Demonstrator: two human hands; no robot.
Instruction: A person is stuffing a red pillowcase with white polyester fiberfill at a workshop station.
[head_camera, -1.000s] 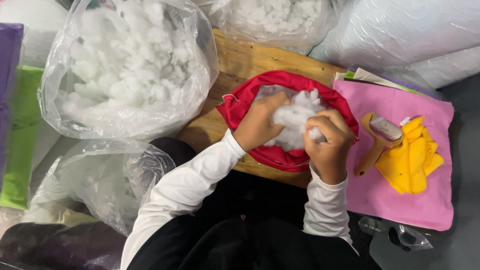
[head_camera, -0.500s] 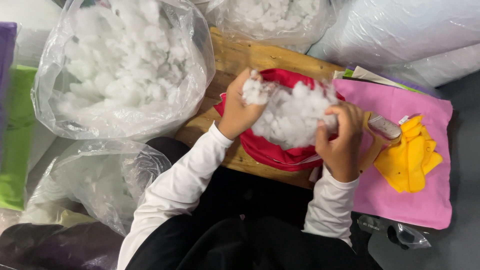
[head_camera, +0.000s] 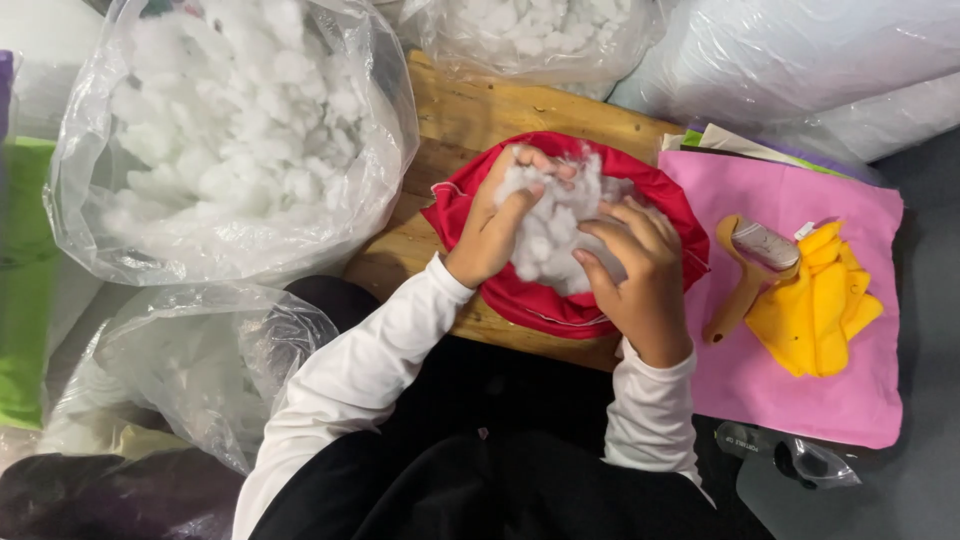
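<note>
A red fabric cover (head_camera: 520, 298) lies open on a wooden board (head_camera: 480, 120), with white fluffy stuffing (head_camera: 548, 232) inside its mouth. My left hand (head_camera: 497, 222) grips a clump of that stuffing at the opening's left side. My right hand (head_camera: 637, 270) lies on the stuffing at the right side, fingers spread and pressing down. Both arms wear white sleeves.
A big clear plastic bag of white stuffing (head_camera: 230, 130) stands at the left, another (head_camera: 540, 35) behind the board. A pink fabric piece (head_camera: 800, 400) at the right carries a yellow-handled brush (head_camera: 745, 275) and yellow cloth (head_camera: 815, 305). Green fabric (head_camera: 25, 280) lies far left.
Half a second ago both hands held the stuffing lifted and pulled apart above the red cover. Now the stuffing is down in the opening and my right hand has flattened on it.
</note>
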